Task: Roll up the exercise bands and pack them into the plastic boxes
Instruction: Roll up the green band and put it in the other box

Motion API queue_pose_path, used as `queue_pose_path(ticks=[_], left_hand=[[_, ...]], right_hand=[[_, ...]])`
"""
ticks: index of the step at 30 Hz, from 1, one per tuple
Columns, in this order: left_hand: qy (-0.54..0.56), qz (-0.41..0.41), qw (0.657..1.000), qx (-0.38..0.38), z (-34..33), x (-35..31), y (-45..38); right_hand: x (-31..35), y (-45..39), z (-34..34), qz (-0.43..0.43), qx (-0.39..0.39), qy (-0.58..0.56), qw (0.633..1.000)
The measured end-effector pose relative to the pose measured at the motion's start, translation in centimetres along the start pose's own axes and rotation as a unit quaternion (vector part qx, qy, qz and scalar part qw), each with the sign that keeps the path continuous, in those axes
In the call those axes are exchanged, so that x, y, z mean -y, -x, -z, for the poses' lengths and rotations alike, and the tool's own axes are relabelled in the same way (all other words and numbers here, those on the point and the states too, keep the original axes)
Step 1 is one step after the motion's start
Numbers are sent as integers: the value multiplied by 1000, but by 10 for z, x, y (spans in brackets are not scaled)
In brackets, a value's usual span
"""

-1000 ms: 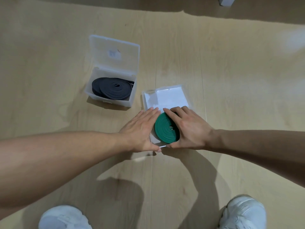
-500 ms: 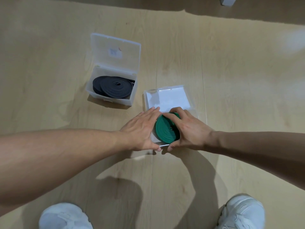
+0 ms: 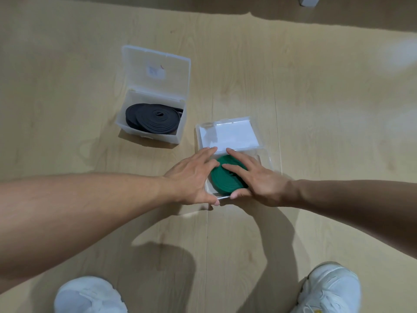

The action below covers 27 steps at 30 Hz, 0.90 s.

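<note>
A green rolled band lies in the near clear plastic box, whose lid is folded back on the floor. My right hand lies flat across the top of the roll with straight fingers pressing it down, thumb at its near edge. My left hand rests against the box's left side, fingers straight and spread, fingertips touching the roll, thumb at the box's near corner. A second open box to the far left holds rolled black bands.
Everything sits on a light wooden floor. My two white shoes are at the bottom edge. A white object shows at the top right edge.
My right fingers have straightened from a curl round the green roll and now lie flat over it. The left hand has stayed at the box's left side.
</note>
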<state>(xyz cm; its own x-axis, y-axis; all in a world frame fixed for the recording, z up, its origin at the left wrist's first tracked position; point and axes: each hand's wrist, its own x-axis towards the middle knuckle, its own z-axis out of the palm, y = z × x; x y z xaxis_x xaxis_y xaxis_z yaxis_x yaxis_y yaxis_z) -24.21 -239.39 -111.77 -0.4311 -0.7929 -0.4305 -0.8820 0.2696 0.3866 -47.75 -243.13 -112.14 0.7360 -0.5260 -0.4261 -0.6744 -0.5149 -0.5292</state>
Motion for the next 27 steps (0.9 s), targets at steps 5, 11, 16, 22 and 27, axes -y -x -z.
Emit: queue_pose_path(ticks=[5,11,16,22,27], left_hand=[[-11,-1,1000,9,1,-1,0],[7,3,1000,13,2,-1,-1],[-2,2,1000,23,3,-2,-2],[5,6,1000,3,2,-2,-1],[13,11,1000,9,2,-4,-3]], right_hand=[[-4,-1,4,-2,10,32,999],[2,-2,2,-39,-3,52,998],[-10,-3,21,3,43,53,998],[-4,-13,25,-12,12,121,992],[8,-10,18,-13,-16,209,978]])
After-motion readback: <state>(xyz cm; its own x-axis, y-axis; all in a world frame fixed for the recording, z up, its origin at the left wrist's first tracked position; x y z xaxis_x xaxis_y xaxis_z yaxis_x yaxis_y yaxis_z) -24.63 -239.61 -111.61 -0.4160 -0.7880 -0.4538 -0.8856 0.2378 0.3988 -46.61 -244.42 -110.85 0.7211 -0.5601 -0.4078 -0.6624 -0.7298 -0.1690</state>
